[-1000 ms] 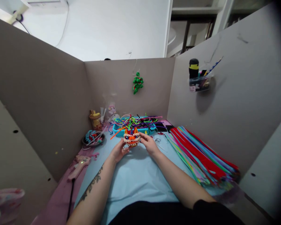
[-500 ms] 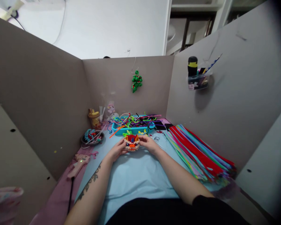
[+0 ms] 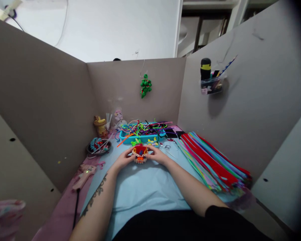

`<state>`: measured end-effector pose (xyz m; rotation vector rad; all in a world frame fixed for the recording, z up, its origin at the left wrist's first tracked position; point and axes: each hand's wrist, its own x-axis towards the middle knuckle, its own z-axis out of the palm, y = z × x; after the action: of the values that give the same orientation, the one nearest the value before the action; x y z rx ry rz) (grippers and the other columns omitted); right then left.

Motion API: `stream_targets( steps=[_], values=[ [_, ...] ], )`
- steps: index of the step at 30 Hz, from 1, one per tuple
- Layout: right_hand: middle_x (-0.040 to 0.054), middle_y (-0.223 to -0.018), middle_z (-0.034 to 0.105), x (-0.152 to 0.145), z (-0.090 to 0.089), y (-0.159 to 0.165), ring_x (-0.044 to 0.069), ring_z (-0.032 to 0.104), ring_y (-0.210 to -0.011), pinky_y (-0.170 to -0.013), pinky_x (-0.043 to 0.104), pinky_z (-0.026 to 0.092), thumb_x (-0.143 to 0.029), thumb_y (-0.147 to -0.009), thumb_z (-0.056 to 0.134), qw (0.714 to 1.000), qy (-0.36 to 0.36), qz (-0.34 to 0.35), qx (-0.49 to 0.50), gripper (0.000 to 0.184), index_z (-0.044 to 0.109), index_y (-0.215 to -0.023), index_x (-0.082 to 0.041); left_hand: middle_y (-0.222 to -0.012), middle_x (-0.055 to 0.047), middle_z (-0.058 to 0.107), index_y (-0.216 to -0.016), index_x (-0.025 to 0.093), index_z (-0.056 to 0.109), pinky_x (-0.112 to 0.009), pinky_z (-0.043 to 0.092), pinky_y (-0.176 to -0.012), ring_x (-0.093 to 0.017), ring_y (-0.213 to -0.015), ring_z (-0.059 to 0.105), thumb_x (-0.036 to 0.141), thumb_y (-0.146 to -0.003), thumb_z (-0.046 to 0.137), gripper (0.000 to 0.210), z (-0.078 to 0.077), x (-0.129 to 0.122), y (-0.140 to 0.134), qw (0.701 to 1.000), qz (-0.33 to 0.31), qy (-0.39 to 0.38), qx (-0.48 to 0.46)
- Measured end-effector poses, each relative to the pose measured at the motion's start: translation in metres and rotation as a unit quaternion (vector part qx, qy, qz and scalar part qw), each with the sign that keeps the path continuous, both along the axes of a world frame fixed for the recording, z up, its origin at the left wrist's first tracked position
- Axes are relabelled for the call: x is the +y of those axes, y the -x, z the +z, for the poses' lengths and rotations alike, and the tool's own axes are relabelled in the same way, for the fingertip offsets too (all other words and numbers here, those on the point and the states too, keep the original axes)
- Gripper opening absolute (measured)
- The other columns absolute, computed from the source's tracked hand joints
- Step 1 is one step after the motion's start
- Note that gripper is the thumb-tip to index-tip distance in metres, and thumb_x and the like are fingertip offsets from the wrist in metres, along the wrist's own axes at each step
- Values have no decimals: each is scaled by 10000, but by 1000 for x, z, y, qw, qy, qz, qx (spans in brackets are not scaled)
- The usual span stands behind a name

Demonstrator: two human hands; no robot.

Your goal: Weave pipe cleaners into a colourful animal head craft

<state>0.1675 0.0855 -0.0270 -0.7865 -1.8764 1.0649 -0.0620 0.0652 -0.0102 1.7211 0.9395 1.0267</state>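
Note:
Between my two hands is a small pipe-cleaner figure [image 3: 140,154], red on top, orange and blue in the middle, with cream fuzzy edging. My left hand [image 3: 124,158] closes on its left side, thumb toward the front. My right hand [image 3: 157,155] grips the right side, fingers partly hidden behind it. Just behind the figure are a green fuzzy piece [image 3: 136,142] and a yellow-and-blue fuzzy piece [image 3: 153,142] on the light blue cloth [image 3: 147,190]. Scissors [image 3: 166,146] lie to the right of them.
A blue tray [image 3: 142,140] heaped with pipe-cleaner scraps stands behind. On the right lie bundles of long pipe cleaners [image 3: 213,160]. At left are a dark bowl [image 3: 100,153], a pink glue gun [image 3: 84,177] with its cord, and a lidded cup [image 3: 100,127]. Grey partitions [image 3: 135,83] enclose the table.
My hands have shifted their hold, with the right thumb now on the figure's front. The figure has tipped slightly, and the camera view has moved a little.

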Motion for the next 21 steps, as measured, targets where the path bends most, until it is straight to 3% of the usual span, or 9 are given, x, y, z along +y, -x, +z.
stream_targets(
  steps=[8,12,21],
  values=[
    [67,-1235,544,1,-5,9,219,494,-1161,-971,365,404,-467,-792,573,996,-17,46,70,499,481,-1223,-233,-1183,-101,605,-1203,157,548,-385,418,-955,-264,-1098,550,440,-682,671,606,-2,0,-5,999,49,-8,-6],
    [65,-1193,579,3,-4,12,220,531,-1108,-979,371,389,-496,-821,518,996,-55,14,64,469,512,-1198,-218,-1175,-105,611,-1205,148,543,-399,416,-954,-264,-1082,560,462,-696,648,607,-5,3,-8,997,73,-8,-14],
    [79,-1130,618,10,-3,16,235,555,-1053,-929,371,425,-555,-836,443,995,-65,-57,46,489,578,-1146,-202,-1049,-109,669,-1075,121,614,-388,467,-883,-265,-978,608,526,-674,637,571,-4,9,-17,991,117,5,-61]
  ],
)
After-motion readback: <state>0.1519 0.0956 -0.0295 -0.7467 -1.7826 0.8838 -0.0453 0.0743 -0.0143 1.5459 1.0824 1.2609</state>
